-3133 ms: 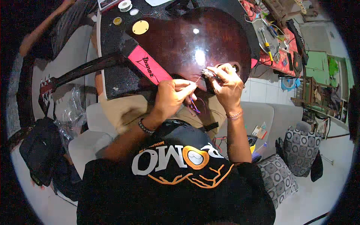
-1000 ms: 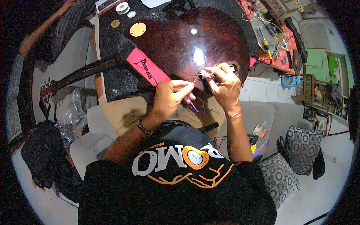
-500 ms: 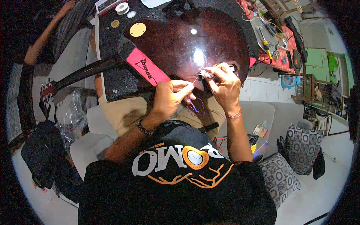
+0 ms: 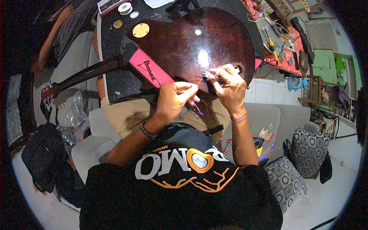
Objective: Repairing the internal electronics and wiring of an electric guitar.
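A dark reddish-brown electric guitar (image 4: 180,46) lies back-up in front of me, its neck pointing left. My left hand (image 4: 174,99) is closed in a pinch on thin wires (image 4: 197,109), whose blue and reddish ends hang below the fingers. One thin wire runs from that pinch toward my right hand (image 4: 230,86). Closed around a small shiny metal part (image 4: 209,75), the right hand stays over the guitar's lower edge, beside an opening in its back. The part's exact kind is hidden by the fingers. A pink strap (image 4: 147,69) crosses the body by my left hand.
On the black table mat (image 4: 115,86) are a white spool (image 4: 125,8) and a small round tin (image 4: 117,24). A yellow-handled soldering iron (image 4: 273,48) rests at right among cables. Another person's arm (image 4: 50,40) shows at upper left. Patterned cushions (image 4: 285,182) lie at lower right.
My hands and the parts in them stay almost in place. At upper left, the other person's arm has shifted slightly right.
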{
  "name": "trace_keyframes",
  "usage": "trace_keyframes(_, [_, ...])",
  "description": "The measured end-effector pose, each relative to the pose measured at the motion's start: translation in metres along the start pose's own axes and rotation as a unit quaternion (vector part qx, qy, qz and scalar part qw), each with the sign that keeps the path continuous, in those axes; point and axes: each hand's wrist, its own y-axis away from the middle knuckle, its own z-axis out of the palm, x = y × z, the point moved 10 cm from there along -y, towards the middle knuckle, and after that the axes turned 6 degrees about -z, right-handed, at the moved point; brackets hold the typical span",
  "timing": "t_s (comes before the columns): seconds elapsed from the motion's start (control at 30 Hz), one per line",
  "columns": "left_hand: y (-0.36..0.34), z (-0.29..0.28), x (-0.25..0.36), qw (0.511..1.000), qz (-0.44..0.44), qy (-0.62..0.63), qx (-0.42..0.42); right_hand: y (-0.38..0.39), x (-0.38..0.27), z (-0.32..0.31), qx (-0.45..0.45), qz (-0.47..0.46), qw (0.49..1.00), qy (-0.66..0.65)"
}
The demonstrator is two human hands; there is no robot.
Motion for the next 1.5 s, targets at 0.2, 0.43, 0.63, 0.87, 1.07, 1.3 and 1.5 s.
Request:
trace_keyframes(0.2, [-0.001,0.0,0.003,1.0,0.0,0.003,0.004,0.0,0.002,0.002,-0.01,0.013,1.0,-0.003])
trace_keyframes(0.43, [-0.006,0.004,0.0,1.0,0.009,0.024,0.001,-0.002,-0.001,-0.001,-0.006,0.004,1.0,0.006])
trace_keyframes(0.63, [-0.008,0.004,-0.005,0.999,0.012,0.032,-0.003,-0.002,0.0,0.0,0.002,-0.011,1.0,0.013])
trace_keyframes(0.87, [-0.011,0.007,-0.013,0.999,0.001,0.023,-0.021,-0.003,-0.002,0.0,-0.002,-0.013,1.0,0.021])
trace_keyframes(1.07, [-0.012,0.008,-0.015,1.0,0.002,0.02,-0.021,-0.003,-0.005,0.001,-0.007,-0.013,1.0,0.024])
trace_keyframes(1.3, [-0.008,0.002,-0.001,0.998,0.028,-0.046,0.018,-0.004,-0.003,0.002,-0.012,-0.013,1.0,0.015])
trace_keyframes(1.5, [-0.008,0.0,0.001,0.998,0.027,-0.059,0.016,-0.003,-0.003,0.002,-0.01,-0.018,1.0,0.017])
